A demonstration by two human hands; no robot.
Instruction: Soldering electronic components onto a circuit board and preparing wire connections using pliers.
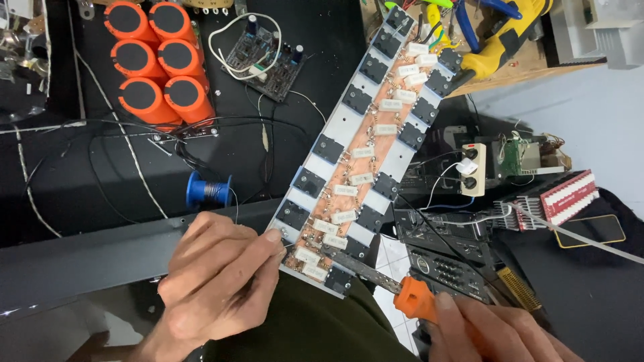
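Left hand fingers pinch solder wire at the near end of the long circuit board while right hand fingers grip the soldering iron: slip risks bridging adjacent joints.

We're looking down on a long copper circuit board lying diagonally, black transistors along both edges and white block resistors down the middle. Our left hand pinches solder wire at the board's near corner; the wire runs back toward a blue spool just behind the hand. Our right hand grips an orange-handled soldering iron, its metal shaft reaching the board's near end next to the left fingertips. Six orange capacitors sit top left, a small black circuit board beside them. Yellow tool top right. Beige power strip right of the board.
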